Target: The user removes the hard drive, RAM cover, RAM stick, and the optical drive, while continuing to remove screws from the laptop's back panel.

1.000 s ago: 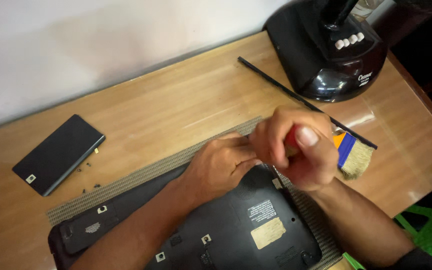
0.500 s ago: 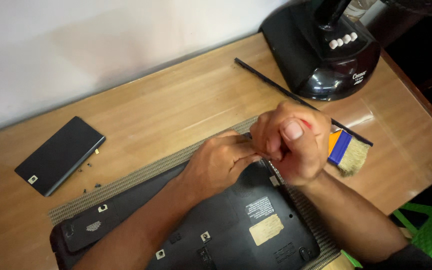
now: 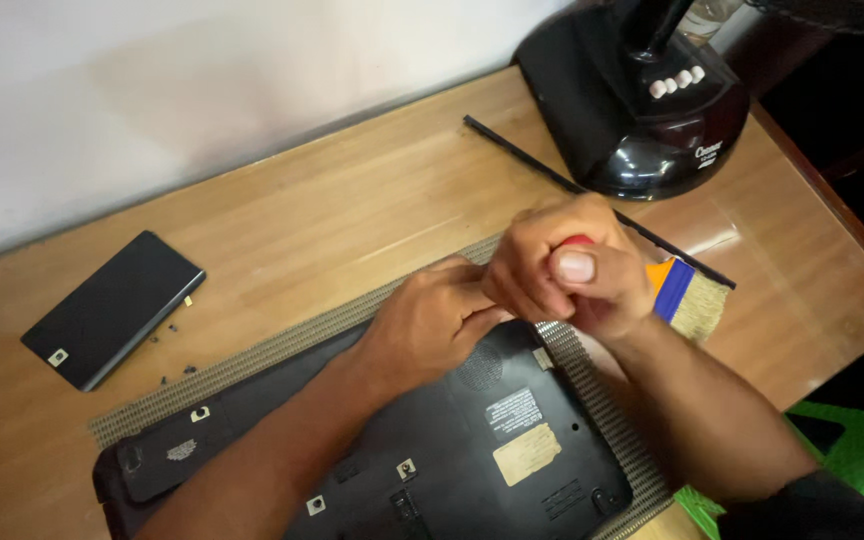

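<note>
gripping a red-handled tool point(image 3: 578, 243), the right hand point(image 3: 564, 276) is seen closed into a tight fist, thumb pressed over the top, so that only a sliver of the red handle is shown between the fingers. the left hand point(image 3: 430, 325) is curled just beside it, touching the right hand's knuckles, with its fingertips pinched together at the tool's lower end; what is pinched there cannot be told. both hands are held over the far edge of an upturned black laptop point(image 3: 472, 450), whose underside, with a pale label and small white stickers, is laid beneath the forearms. under the laptop a woven mat point(image 3: 282, 345) is spread on the wooden desk point(image 3: 332, 220). just behind the right hand a brush with orange and blue bands and pale bristles point(image 3: 687, 295) is partly hidden by the fist. beyond it a thin black strip point(image 3: 522, 155) is laid slantwise on the desk. well off to the left of the left hand a flat black slab point(image 3: 112, 308) is placed, with a few tiny dark screws point(image 3: 167, 330) scattered near it. farthest from the hands, past the strip, the glossy black base of a fan point(image 3: 642, 110) with white buttons is stood at the desk's corner.
</note>
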